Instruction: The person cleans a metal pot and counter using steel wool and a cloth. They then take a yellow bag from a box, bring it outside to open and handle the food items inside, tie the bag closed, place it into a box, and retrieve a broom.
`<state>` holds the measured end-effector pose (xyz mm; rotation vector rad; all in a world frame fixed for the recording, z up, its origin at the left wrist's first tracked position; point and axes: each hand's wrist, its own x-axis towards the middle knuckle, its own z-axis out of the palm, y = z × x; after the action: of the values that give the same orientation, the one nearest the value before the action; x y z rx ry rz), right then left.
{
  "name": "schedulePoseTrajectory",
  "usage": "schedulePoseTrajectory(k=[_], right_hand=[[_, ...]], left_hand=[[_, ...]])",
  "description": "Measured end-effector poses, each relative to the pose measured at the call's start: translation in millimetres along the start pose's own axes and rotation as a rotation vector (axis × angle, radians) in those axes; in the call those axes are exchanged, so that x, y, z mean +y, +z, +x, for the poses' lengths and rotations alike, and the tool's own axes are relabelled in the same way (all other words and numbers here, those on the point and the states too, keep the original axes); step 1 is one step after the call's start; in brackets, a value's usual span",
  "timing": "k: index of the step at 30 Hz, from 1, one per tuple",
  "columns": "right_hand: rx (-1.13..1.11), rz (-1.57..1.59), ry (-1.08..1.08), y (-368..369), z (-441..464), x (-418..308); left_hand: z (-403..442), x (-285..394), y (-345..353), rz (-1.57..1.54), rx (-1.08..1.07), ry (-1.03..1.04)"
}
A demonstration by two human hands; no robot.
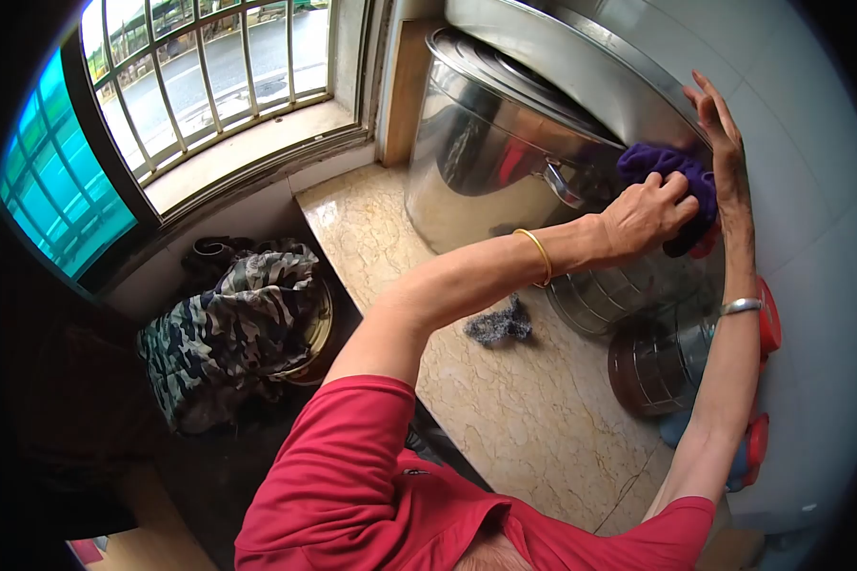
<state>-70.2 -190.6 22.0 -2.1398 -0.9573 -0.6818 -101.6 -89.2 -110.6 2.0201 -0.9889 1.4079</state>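
Observation:
My left hand [652, 214], with a gold bangle at its wrist, is closed around a bunched purple cloth [649, 164]. The cloth is against the lower rim of a large, shiny metal lid or basin [581, 67], which leans tilted over a big stainless steel pot [467, 143]. My right hand [724, 138], wrist ringed by a silver bangle, is raised at the right edge of that metal piece. Its fingers stretch upward, and the palm seems to rest on the rim. Below my left forearm, a grey scouring pad [501, 324] lies on the marble-patterned counter [543, 409].
Glass jars [652, 366] with red lids [767, 316] stand along the tiled wall [819, 238], under and beside my right arm. A barred window [219, 86] is at upper left. Camouflage fabric [229, 333] sits over a round container beside the counter's left edge.

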Motion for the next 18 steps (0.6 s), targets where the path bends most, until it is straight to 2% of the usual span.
schedulePoseTrajectory(k=[2, 3, 4, 5, 6, 8, 9, 11, 13, 14, 15, 16, 17, 18], right_hand=[[0.037, -0.019, -0.012, -5.4, -5.7, -13.1], [0.06, -0.029, -0.038, -6.7, -12.5, -22.0], [0.143, 0.115, -0.018, -6.2, -20.9, -31.3], [0.164, 0.102, -0.005, -15.5, -32.6, -31.4], [0.213, 0.055, -0.009, -24.1, -47.7, -31.3], [0.285, 0.08, -0.017, -34.1, -87.3, -31.7], [0.304, 0.166, 0.059, -32.5, -113.9, -30.5], [0.353, 0.334, 0.206, -18.4, -170.3, -19.0], [0.28, 0.142, 0.382, 3.8, -223.3, -12.6], [0.256, 0.254, 0.434, 20.8, -243.6, -7.7], [0.189, 0.213, 0.433, 34.6, -255.6, -7.5], [0.24, 0.08, 0.278, 56.9, -266.3, 3.8], [0.262, 0.251, 0.408, 73.7, -275.3, 4.3], [0.335, 0.469, 0.521, 84.1, -269.8, -2.2]], left_hand=[[-8.9, 14.5, 26.8, -0.255, -0.104, -0.112], [-16.3, 24.6, 35.8, -0.281, -0.109, -0.098], [-25.6, 31.2, 43.8, -0.344, -0.104, -0.198], [-32.8, 37.5, 45.3, -0.402, -0.112, -0.295], [-37.2, 45.8, 40.7, -0.42, -0.132, -0.278], [-48.2, 59.6, 27.6, -0.515, -0.161, -0.471], [-53.6, 64.6, 19.4, -0.524, -0.174, -0.464], [-66.2, 74.4, 4.7, -0.638, -0.142, -0.601], [-83.4, 77.3, -0.1, -0.696, -0.163, -0.647], [-90.8, 78.1, -1.8, -0.753, -0.194, -0.696], [-93.7, 78.5, -5.2, -0.755, -0.203, -0.689], [-95.2, 78.3, -8.8, -0.924, -0.252, -0.911], [-96.4, 77.9, -12.7, -1.091, -0.299, -1.139], [-96.1, 77.1, -17.1, -1.222, -0.233, -1.166]])
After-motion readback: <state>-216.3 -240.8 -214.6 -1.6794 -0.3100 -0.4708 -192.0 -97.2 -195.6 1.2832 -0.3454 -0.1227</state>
